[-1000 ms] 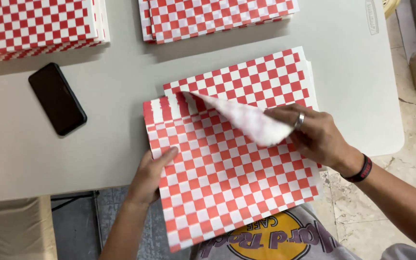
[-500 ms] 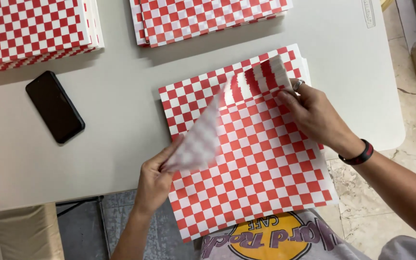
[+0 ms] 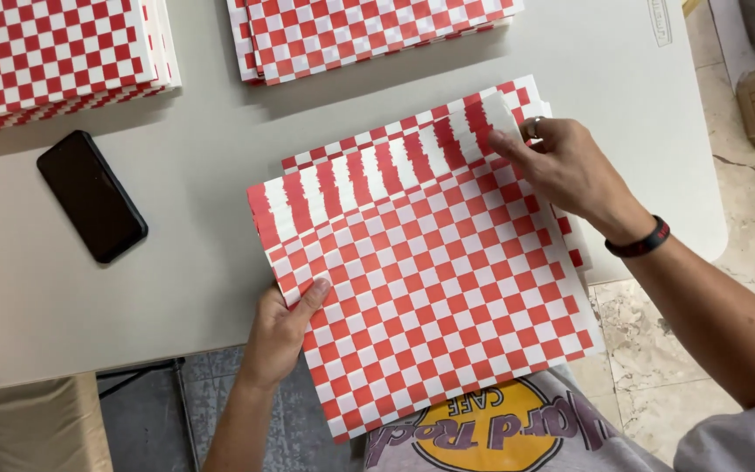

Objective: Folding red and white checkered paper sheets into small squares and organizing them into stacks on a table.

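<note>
A red-and-white checkered paper sheet (image 3: 430, 280) lies in front of me on a pile of the same sheets, its far edge curling up off the pile. My left hand (image 3: 283, 328) grips the sheet's near-left edge, thumb on top. My right hand (image 3: 561, 166) pinches the far-right corner of the sheet between thumb and fingers; it wears a ring, and a dark band circles the wrist. The near edge of the sheet hangs over the table's front edge above my lap.
Two more stacks of checkered sheets sit at the back: one at the far left (image 3: 54, 52), one at the far middle (image 3: 369, 26). A black phone (image 3: 91, 195) lies face up on the grey table (image 3: 194, 175). Tiled floor shows at the right.
The top sheet, folded over with its white underside showing, has been turned and spread checkered side up. My right hand moved to the far-right corner; my left hand took the near-left edge.
</note>
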